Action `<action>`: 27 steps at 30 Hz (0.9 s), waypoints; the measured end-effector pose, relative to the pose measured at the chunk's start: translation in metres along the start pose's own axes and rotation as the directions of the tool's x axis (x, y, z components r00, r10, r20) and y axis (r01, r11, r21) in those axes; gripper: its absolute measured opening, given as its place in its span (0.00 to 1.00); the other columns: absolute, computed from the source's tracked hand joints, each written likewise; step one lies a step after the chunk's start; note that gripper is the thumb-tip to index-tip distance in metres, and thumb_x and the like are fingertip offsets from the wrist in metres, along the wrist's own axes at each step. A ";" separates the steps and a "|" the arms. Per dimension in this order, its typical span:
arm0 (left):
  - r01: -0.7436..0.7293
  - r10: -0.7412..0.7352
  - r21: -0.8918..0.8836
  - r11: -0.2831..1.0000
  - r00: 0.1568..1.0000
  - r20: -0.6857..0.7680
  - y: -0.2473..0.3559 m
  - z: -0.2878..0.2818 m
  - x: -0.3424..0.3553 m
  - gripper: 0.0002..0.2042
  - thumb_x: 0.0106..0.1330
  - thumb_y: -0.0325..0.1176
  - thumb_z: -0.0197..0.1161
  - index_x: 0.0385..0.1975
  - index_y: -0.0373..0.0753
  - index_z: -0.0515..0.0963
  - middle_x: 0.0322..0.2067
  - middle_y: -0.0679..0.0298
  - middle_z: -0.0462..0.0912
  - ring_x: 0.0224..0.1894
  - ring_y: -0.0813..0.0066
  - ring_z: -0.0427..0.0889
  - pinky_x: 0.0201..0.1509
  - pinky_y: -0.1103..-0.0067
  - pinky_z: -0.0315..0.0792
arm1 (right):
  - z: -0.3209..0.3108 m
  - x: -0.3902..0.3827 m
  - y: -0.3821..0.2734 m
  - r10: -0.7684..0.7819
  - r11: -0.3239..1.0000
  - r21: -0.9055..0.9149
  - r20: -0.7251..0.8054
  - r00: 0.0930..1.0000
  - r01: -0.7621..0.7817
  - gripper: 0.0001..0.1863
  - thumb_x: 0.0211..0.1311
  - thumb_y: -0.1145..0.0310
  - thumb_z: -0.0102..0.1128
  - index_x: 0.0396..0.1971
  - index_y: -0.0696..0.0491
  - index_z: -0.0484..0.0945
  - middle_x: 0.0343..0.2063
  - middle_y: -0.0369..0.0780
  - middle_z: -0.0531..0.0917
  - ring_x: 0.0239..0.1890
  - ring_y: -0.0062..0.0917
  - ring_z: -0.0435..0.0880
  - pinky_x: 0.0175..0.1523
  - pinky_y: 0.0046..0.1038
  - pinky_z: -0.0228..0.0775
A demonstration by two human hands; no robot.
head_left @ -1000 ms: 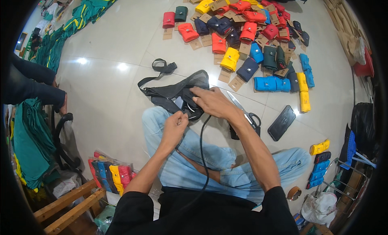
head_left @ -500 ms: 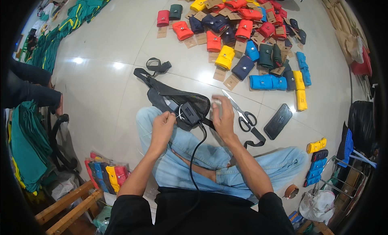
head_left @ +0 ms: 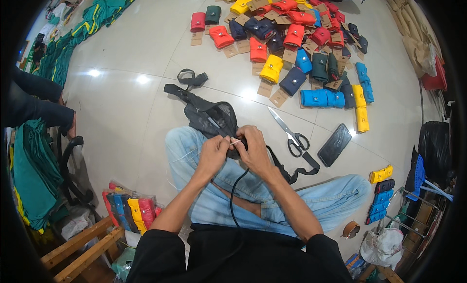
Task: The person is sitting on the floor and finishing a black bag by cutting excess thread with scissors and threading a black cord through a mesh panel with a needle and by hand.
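Observation:
Over my lap, my left hand (head_left: 214,152) and my right hand (head_left: 252,146) are close together, both closed in pinches on a thin white cord (head_left: 236,142). They are at the front edge of a black mesh bag (head_left: 206,118), whose strap lies looped behind it and trails out to my right. A black cable (head_left: 234,195) runs from under my hands down across my lap. Scissors (head_left: 291,137) with black handles lie open-handled on the tiles right of the bag, beside a dark phone (head_left: 334,146).
A pile of colourful rolled pouches with cardboard tags (head_left: 292,35) fills the far floor. More pouches sit at right (head_left: 380,200) and lower left (head_left: 136,215). Green clothing (head_left: 34,176), another person's dark-clad legs (head_left: 39,108) and wooden rails (head_left: 82,243) are at left. A blue dustpan (head_left: 417,178) stands at right.
My right hand has come from spread over the bag down beside my left to pinch the white cord. My left hand moved slightly right; the dark device showing inside the bag is now hidden.

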State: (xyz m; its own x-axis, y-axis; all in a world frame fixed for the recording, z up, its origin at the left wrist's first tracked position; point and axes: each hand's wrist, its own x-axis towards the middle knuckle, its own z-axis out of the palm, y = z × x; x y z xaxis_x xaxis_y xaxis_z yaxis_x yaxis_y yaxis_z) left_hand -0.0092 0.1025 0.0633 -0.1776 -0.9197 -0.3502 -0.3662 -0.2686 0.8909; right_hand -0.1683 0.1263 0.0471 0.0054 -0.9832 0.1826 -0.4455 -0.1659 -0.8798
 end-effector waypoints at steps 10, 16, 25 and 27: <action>-0.170 0.182 0.115 0.979 0.978 -0.105 0.001 -0.003 0.022 0.17 0.73 0.37 0.57 0.22 0.31 0.75 0.15 0.67 0.70 0.19 0.80 0.64 0.23 0.75 0.58 | -0.024 0.009 -0.009 -0.002 0.997 -0.077 0.178 0.984 0.016 0.18 0.55 0.71 0.69 0.44 0.55 0.76 0.45 0.43 0.76 0.47 0.41 0.77 0.48 0.38 0.67; -0.311 0.272 0.439 0.843 0.950 0.151 0.084 -0.030 0.017 0.16 0.65 0.37 0.65 0.51 0.39 0.79 0.23 0.51 0.82 0.24 0.52 0.82 0.29 0.65 0.71 | -0.027 0.012 0.007 -0.019 0.999 -0.045 0.083 0.996 0.023 0.16 0.53 0.74 0.69 0.42 0.56 0.76 0.42 0.42 0.77 0.44 0.40 0.79 0.46 0.37 0.70; -0.683 0.331 0.530 0.503 0.718 0.612 0.045 -0.040 0.064 0.20 0.59 0.35 0.71 0.53 0.45 0.82 0.30 0.57 0.87 0.31 0.58 0.85 0.35 0.71 0.77 | -0.033 -0.019 -0.004 0.360 0.933 0.041 -0.019 0.933 -0.359 0.16 0.59 0.66 0.70 0.44 0.58 0.78 0.39 0.43 0.82 0.44 0.35 0.83 0.47 0.34 0.74; -0.702 0.412 0.409 0.583 0.689 0.596 0.024 -0.046 0.070 0.16 0.58 0.34 0.72 0.48 0.43 0.84 0.30 0.58 0.87 0.31 0.58 0.86 0.35 0.71 0.78 | -0.031 -0.031 0.001 0.521 0.848 0.047 0.106 0.847 -0.528 0.13 0.61 0.68 0.66 0.43 0.58 0.80 0.35 0.44 0.85 0.38 0.37 0.85 0.44 0.35 0.75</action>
State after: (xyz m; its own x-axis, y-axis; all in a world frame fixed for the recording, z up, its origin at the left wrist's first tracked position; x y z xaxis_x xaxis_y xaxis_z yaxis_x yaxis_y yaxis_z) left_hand 0.0120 0.0185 0.0738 -0.8178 -0.5737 -0.0464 -0.4622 0.6066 0.6468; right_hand -0.1967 0.1591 0.0542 -0.1326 -0.9271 -0.3507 -0.3389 0.3749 -0.8629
